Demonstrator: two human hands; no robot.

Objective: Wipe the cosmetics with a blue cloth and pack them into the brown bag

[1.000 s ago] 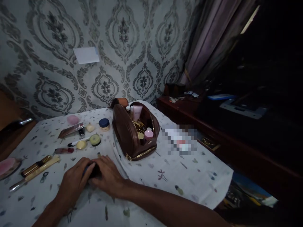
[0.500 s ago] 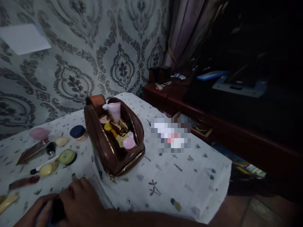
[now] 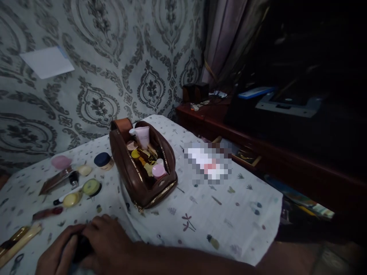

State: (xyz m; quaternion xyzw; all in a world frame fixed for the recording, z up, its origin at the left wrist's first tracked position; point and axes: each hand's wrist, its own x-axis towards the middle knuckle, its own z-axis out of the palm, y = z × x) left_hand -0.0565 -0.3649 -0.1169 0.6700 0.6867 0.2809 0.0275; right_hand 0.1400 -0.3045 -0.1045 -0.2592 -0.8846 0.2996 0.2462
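At the lower left my left hand [image 3: 59, 250] and my right hand [image 3: 107, 238] meet, fingers curled around a small dark object [image 3: 82, 249]. Its kind is mostly hidden by the fingers and shadow. Just beyond them stands a brown zip-up cosmetic bag [image 3: 126, 172], unzipped, with a pale pink tube [image 3: 142, 136], a pink-lidded jar [image 3: 158, 171] and other small cosmetics inside. Left of the bag lie a jar with a dark blue lid [image 3: 102, 159], a green round container [image 3: 91, 186], a yellow one [image 3: 71, 199] and a dark red tube [image 3: 47, 213].
A patterned white cloth [image 3: 229, 223] covers the surface. Brushes [image 3: 21, 242] lie at the left edge, a pink oval item [image 3: 61, 162] farther back. A blurred-out white item [image 3: 208, 164] rests right of the bag, near a reddish wooden desk [image 3: 206, 120] with an open drawer [image 3: 246, 158].
The view has shifted slightly, so the bag and cosmetics appear farther right and more brushes show at the left. Both hands stay together around the dark object.
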